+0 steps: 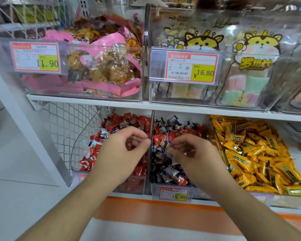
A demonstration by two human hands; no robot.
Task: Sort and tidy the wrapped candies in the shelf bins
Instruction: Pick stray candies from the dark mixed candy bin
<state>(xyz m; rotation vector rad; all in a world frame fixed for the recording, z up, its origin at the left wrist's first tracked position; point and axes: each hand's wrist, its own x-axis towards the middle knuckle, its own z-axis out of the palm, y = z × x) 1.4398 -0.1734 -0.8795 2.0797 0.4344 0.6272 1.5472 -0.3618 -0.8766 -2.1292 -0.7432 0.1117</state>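
The sorting looks far from done: red candies lie in the dark-candy bin, where the right hand pinches one wrapped candy, and the left hand hovers loosely curled, seemingly empty.

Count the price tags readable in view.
3: upper-left bin tag, upper-middle bin tag, lower-middle bin tag. Others partly hidden behind the forearms.

Price tag on the pink-snack bin reads 11.90; right-hand neighbour tag reads ¥16.80; lower tag, 19.90.
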